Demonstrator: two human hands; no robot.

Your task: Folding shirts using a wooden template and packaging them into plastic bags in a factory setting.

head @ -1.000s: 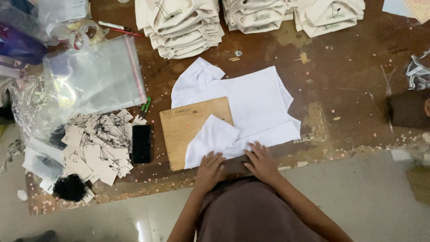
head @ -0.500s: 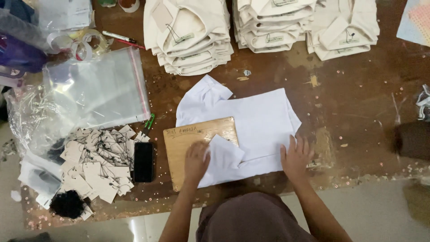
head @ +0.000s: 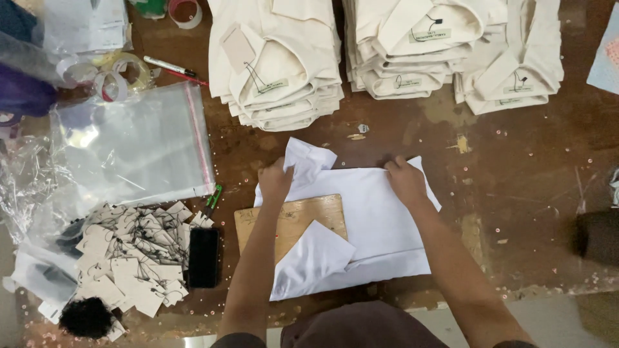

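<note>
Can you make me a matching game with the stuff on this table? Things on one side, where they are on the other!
Things:
1. white shirt
2. wooden board
3. phone
4. cream shirt stacks

Places:
A. along the table's far edge
B. beside the pile of paper tags
C. under both hands
D. lying on the white shirt

Pairs: 1-C, 2-D, 3-B, 4-A
</note>
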